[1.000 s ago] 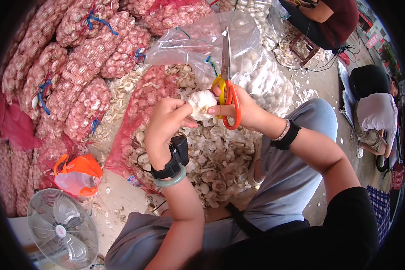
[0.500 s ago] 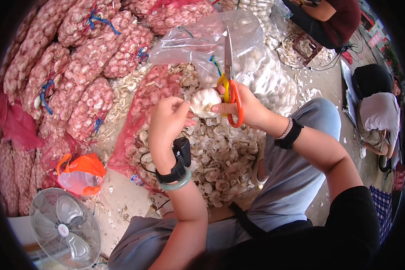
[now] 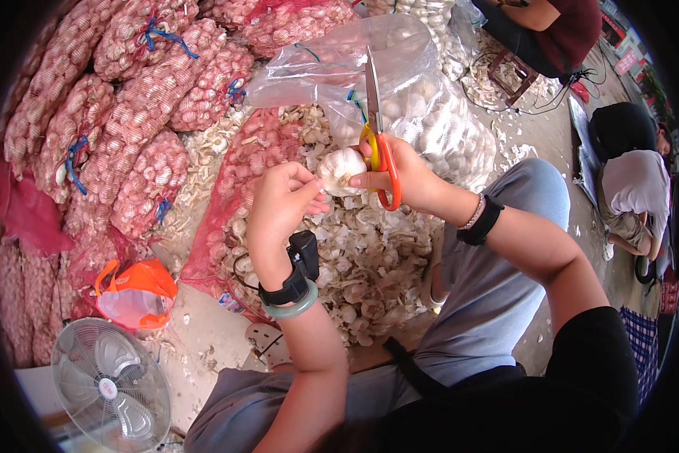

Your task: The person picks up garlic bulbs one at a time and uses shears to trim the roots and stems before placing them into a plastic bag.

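Observation:
A white garlic bulb (image 3: 339, 169) is held in front of me by my right hand (image 3: 409, 172), its thumb pressed on the root side. The same hand also keeps a pair of scissors (image 3: 374, 94) with orange and yellow handles, blades pointing up and away. At the bulb's left edge is my left hand (image 3: 277, 198), its thumb and forefinger pinched together; whatever lies between those fingertips is too small to make out. Below both hands spreads a heap of loose garlic skins (image 3: 369, 264). Just beyond the bulb sits a clear plastic bag (image 3: 452, 128) filled with white garlic bulbs.
Red mesh sacks of garlic (image 3: 147, 98) are piled at the left. An orange bag (image 3: 139, 291) and a fan (image 3: 111, 385) stand at the lower left. A red mesh sack (image 3: 237, 181) lies beside the heap. Two other people sit at the right, near a small stool (image 3: 511, 79).
My right hand has shifted slightly left with the bulb and scissors, and the blades tilt a little more leftward. My left hand's pinch has closed in at the bulb's edge.

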